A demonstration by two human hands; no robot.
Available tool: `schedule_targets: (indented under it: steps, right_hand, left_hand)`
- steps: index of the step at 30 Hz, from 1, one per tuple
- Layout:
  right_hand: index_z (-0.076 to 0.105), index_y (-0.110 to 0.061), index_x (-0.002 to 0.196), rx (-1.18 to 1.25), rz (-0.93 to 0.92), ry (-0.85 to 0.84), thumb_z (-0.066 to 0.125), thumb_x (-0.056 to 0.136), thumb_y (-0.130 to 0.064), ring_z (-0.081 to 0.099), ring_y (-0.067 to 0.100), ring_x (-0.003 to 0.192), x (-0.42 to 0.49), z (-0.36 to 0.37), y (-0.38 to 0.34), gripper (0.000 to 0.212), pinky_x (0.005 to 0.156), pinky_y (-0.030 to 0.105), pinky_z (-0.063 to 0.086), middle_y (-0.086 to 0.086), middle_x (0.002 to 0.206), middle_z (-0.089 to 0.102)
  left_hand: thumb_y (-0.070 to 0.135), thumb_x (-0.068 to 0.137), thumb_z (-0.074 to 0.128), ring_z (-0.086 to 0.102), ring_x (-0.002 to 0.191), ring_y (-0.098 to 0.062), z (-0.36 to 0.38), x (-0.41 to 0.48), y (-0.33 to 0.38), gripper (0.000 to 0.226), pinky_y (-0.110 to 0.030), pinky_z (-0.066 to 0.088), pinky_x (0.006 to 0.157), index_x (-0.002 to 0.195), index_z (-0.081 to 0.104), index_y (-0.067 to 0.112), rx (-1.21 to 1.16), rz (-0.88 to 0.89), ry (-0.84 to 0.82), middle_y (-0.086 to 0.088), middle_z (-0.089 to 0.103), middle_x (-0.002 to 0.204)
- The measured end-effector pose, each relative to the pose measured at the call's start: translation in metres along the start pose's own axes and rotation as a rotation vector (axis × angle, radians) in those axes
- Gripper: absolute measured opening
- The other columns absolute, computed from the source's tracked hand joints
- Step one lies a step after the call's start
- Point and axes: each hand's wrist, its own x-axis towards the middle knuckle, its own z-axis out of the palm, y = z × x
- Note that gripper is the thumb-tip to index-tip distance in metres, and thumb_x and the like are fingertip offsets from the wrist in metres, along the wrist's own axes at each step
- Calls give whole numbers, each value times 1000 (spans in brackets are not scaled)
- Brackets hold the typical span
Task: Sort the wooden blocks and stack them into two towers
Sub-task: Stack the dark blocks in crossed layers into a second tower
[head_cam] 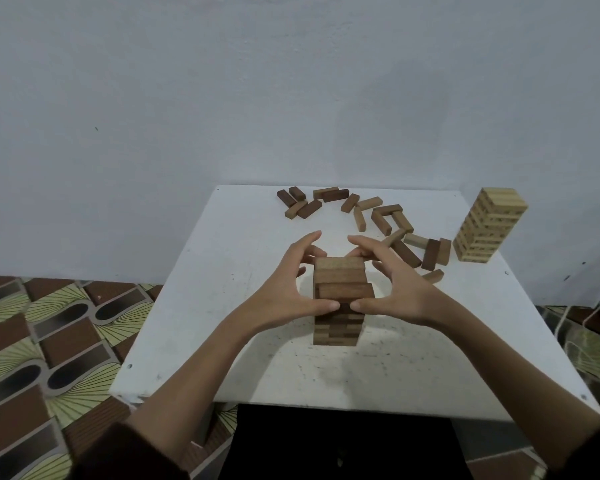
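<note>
A white tabletop [222, 341] stands pushed up against a pale blue-grey wall [222, 81], its surface scuffed and peppered with small dark specks, thickest toward the near edge. The floor [49, 341] to either side carries a bold pattern of brown bricks, dark ovals and yellow-green fans. Below the tabletop's near edge sits a black shape [343, 441], too dark to make out. Pale cords [589, 317] trail over the floor at the right.

marks on light tower [489, 225], perhaps print, unreadable.
</note>
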Motion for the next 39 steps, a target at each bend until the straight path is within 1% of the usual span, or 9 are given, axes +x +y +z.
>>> schedule_targets:
  steps: [5, 12, 18, 22, 26, 28, 31, 35, 39]
  right_hand:
    - [24, -38, 137, -12, 16, 12, 83, 69, -18, 37, -16, 116, -2, 3, 0, 92, 87, -7, 23, -22, 120, 45]
    - [24, -40, 135, -43, 36, 25, 80, 72, -18, 37, -22, 108, 1, 5, 0, 87, 83, -9, 25, -28, 115, 42]
    - [22, -37, 139, -4, 75, 23, 79, 73, -17, 38, -16, 111, 1, 6, -2, 90, 87, -4, 26, -26, 117, 40]
    - [6, -37, 146, 75, 91, 13, 79, 69, -43, 26, -9, 128, -5, 13, -2, 106, 92, 0, 19, -22, 141, 28]
    - [3, -36, 148, 212, 127, 95, 66, 69, -54, 13, -4, 138, -16, 26, 0, 103, 102, 12, 15, -22, 154, 11]
    - [3, -36, 148, 259, 143, 114, 63, 71, -53, 9, -1, 141, -21, 32, 0, 99, 107, 20, 13, -21, 156, 5]
    - [0, -36, 148, 333, 165, 120, 60, 73, -50, 2, 3, 143, -25, 38, -4, 98, 113, 27, 12, -19, 156, -3]
    - [-5, -36, 148, 367, 190, 126, 55, 73, -48, 3, 9, 145, -25, 45, -10, 97, 119, 45, 13, -16, 157, -4]
    - [-6, -35, 148, 416, 204, 122, 52, 73, -43, 12, 11, 143, -25, 48, -12, 95, 118, 43, 17, -12, 157, 2]
  left_hand:
    - [31, 62, 78, 40, 120, 7, 2, -1, 1, 101, -15, 27, 106, 141, 16, 39, 20, -3, -14, 12, 45, 126]
    - [29, 64, 76, 44, 119, 1, 6, 0, -1, 98, -29, 30, 112, 140, 16, 39, 21, -26, 13, 11, 47, 121]
    - [32, 62, 79, 43, 124, -2, 8, -2, -4, 101, -37, 30, 114, 141, 18, 38, -39, -40, 24, 10, 47, 125]
    - [49, 57, 76, 21, 135, 10, 16, -9, -5, 110, -28, 22, 114, 145, 10, 39, -67, -56, 21, 19, 22, 150]
    - [52, 61, 75, 11, 139, 5, 29, -18, -8, 117, -8, 19, 105, 148, -4, 38, -102, -110, 38, 21, 2, 154]
    - [44, 67, 72, 15, 133, 6, 34, -21, -8, 115, 4, 21, 94, 148, -10, 36, -135, -134, 32, 22, 3, 150]
    - [38, 73, 71, 25, 135, -4, 38, -23, -8, 115, -5, 29, 96, 147, -16, 34, -140, -149, 18, 18, 3, 153]
    - [13, 86, 67, 39, 122, 2, 40, -22, -9, 107, 3, 35, 82, 147, -21, 28, -169, -152, -10, 10, 20, 148]
    - [16, 87, 67, 35, 131, -4, 40, -20, -10, 108, 1, 37, 86, 146, -22, 33, -167, -146, -9, 3, 18, 154]
